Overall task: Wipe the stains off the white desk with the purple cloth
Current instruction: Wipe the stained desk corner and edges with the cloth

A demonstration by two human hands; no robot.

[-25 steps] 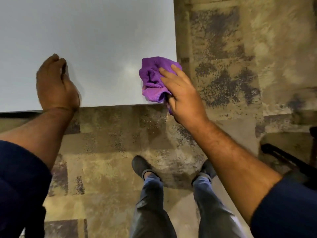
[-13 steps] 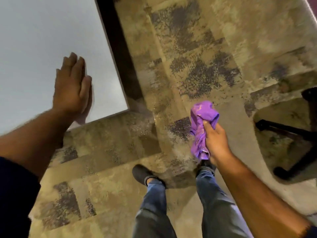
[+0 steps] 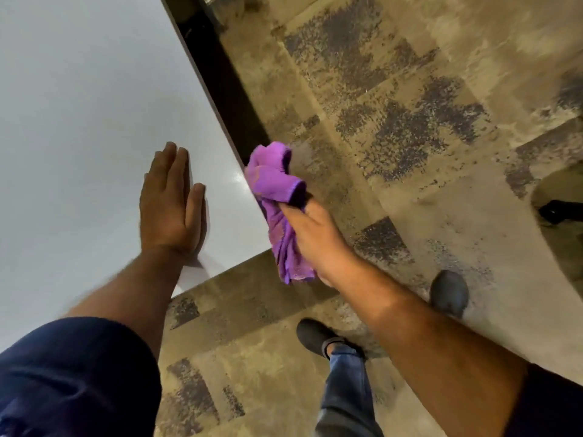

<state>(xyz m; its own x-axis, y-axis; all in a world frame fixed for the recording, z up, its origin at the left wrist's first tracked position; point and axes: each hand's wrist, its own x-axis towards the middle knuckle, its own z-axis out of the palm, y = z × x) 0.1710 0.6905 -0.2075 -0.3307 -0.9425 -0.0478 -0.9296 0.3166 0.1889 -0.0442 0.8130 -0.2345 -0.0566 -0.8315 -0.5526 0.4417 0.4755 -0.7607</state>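
The white desk (image 3: 79, 127) fills the upper left, with its near right corner at the picture's middle. I see no distinct stain on the part in view. My left hand (image 3: 168, 201) lies flat on the desk near that corner, fingers together, palm down. My right hand (image 3: 315, 238) grips the bunched purple cloth (image 3: 273, 184) just off the desk's right edge. The cloth's upper end touches or overlaps that edge; its lower end hangs down beside the corner.
Patterned beige and grey carpet (image 3: 394, 121) covers the floor to the right and below. A dark gap (image 3: 227, 89) runs along the desk's right side. My two dark shoes (image 3: 315, 335) stand below the corner. A black chair base (image 3: 561, 212) shows at the right border.
The right hand took the cloth off the desk, swung it out over the carpet, and has now brought it back to the desk's right edge. The view has turned; my left hand stays flat.
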